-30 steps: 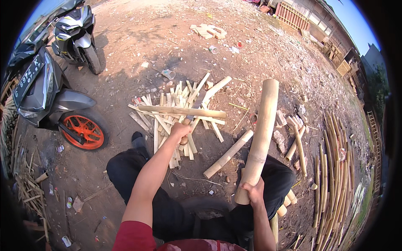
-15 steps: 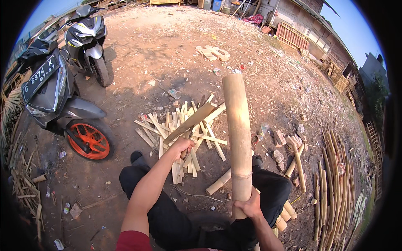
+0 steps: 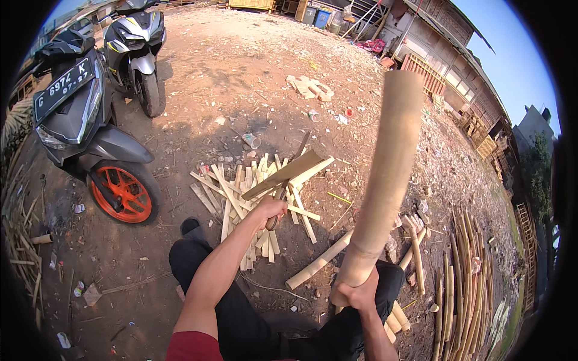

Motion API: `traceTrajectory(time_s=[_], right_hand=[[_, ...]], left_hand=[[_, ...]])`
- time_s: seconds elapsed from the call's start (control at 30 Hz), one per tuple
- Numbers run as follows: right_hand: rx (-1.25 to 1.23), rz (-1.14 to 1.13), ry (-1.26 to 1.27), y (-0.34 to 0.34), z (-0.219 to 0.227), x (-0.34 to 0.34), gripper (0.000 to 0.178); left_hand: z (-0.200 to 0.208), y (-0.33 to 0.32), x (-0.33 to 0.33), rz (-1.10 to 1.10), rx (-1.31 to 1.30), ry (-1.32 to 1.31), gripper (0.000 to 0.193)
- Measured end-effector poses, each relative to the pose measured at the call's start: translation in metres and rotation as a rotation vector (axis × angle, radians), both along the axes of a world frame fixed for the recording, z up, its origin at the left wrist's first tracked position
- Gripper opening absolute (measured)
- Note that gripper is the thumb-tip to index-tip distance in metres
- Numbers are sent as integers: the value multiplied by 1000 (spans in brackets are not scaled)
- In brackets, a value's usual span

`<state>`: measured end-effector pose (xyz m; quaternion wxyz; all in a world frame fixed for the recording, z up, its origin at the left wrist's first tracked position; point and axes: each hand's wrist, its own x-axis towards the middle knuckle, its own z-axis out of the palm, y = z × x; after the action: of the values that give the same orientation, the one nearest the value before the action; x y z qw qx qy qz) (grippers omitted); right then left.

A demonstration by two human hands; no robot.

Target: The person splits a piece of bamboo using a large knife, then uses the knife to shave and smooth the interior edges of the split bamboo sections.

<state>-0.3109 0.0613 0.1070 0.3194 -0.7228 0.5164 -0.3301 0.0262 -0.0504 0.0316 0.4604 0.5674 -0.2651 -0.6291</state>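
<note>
One hand, the left (image 3: 271,210), is wrapped tightly around the handle of a long knife (image 3: 304,143). Its blade crosses a tilted bamboo piece (image 3: 283,175) above a pile of split strips (image 3: 232,198) on the ground; how deeply it is lodged, I cannot tell. The right hand (image 3: 360,292) clasps the lower end of a thick bamboo tube (image 3: 387,162), raised and leaning right. Good handling, I judge, means a firm left wrist, fingers well behind the blade, and knees clear of the tube.
</note>
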Motion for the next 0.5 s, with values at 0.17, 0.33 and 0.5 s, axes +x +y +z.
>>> traceTrajectory(time_s=[0.17, 0.33, 0.5], right_hand=[[420, -51, -173, 7, -63, 17, 63], [-183, -126, -278, -45, 85, -28, 66], [-649, -93, -498, -53, 153, -31, 79]], left_hand=[[-80, 13, 50, 132, 110, 184, 11], [-40, 23, 49, 98, 141, 255, 9], [-32, 19, 52, 154, 144, 303, 18]])
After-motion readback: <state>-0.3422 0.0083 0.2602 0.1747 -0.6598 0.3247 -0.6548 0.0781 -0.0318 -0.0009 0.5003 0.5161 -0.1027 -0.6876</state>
